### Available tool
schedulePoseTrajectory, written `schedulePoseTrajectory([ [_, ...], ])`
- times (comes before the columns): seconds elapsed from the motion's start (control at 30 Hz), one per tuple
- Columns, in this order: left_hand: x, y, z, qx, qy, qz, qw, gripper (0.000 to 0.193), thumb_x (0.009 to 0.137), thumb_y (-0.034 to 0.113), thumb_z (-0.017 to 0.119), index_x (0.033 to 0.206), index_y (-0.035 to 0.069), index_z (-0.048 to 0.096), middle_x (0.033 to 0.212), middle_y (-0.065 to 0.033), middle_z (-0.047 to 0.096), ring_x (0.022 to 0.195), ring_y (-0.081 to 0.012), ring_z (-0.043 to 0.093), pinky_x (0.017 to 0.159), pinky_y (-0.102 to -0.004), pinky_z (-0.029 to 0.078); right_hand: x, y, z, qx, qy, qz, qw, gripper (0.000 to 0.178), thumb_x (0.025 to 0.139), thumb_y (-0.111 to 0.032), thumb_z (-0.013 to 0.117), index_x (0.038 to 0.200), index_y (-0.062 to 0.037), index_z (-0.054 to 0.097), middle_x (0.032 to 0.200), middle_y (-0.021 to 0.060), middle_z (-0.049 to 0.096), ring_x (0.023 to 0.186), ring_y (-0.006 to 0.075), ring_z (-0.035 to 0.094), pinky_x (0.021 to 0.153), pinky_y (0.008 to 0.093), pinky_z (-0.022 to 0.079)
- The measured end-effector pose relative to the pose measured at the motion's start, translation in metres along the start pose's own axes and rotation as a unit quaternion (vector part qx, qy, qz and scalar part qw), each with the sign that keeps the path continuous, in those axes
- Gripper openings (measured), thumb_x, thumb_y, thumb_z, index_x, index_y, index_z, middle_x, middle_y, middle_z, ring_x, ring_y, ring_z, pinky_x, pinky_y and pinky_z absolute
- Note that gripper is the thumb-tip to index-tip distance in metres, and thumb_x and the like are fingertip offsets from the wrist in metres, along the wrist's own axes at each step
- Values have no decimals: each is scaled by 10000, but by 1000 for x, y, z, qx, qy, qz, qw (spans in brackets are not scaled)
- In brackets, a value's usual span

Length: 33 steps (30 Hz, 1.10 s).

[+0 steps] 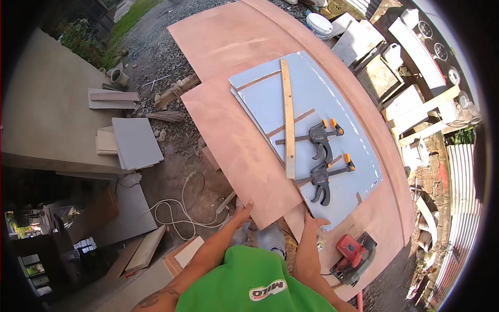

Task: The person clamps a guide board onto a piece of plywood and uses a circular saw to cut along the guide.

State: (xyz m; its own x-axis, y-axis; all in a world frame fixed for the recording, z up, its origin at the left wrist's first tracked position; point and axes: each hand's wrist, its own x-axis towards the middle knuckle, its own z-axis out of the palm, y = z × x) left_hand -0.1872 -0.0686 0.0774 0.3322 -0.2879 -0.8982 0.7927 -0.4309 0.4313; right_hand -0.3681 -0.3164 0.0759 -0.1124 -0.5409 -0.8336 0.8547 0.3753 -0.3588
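At the near edge of a loose reddish plywood sheet (244, 151), my left hand (243, 213) grips the corner, its fingers partly out of sight. My right hand (314, 223) is closed at the near corner of a light blue panel (343, 140) that overlaps this sheet; some of its fingers are hidden. A narrow wooden strip (288, 119) lies lengthwise on the panel. Beside it rest two black bar clamps with orange pads, one farther (321, 138) and one nearer (321, 179). Neither hand touches the clamps.
Larger plywood (223, 36) lies beneath everything. A red circular saw (353, 257) sits on it at the near right. White cord (182, 208) coils on the ground at left, near leaning boards (136, 143). Scrap boards and a white bucket (318, 25) stand beyond the far right edge.
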Motion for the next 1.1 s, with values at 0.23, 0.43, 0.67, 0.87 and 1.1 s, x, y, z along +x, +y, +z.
schedulePoseTrajectory([
  [0.23,-13,-1,4,35,108,65,991,639,931,532,551,1167,-60,596,1077,-209,667,970,-284,666,806,-409,533,-6,-9,11,-15,33,41,998,895,860,-790,160,1476,-173,361,1530,73,356,1393,373,319,1100,627,281],
  [0.43,-1,-20,-19,96,176,172,964,714,925,572,518,1127,-109,590,1082,-312,634,1078,-390,607,904,-430,447,-17,-11,19,-8,40,42,998,868,872,-769,183,1472,-169,366,1537,74,341,1402,386,298,1101,651,266],
  [0.67,-25,17,-122,160,338,207,904,760,924,605,483,1070,-134,582,1073,-356,595,1082,-470,566,890,-478,435,-9,-25,13,-11,27,59,998,894,872,-780,163,1497,-159,315,1565,57,290,1428,378,242,1129,638,212],
  [0.87,-54,35,-296,309,485,226,786,727,928,585,488,857,-133,576,860,-355,586,854,-509,568,767,-519,430,17,-32,1,-15,34,39,999,853,876,-739,239,1473,-140,349,1550,90,306,1421,395,239,1129,642,215],
  [1.1,-126,49,-367,299,446,251,805,663,935,518,546,735,-114,541,744,-328,552,719,-474,526,682,-512,393,41,-37,2,-32,45,-2,998,789,897,-671,260,1463,-131,363,1543,69,327,1419,343,265,1144,629,169],
])
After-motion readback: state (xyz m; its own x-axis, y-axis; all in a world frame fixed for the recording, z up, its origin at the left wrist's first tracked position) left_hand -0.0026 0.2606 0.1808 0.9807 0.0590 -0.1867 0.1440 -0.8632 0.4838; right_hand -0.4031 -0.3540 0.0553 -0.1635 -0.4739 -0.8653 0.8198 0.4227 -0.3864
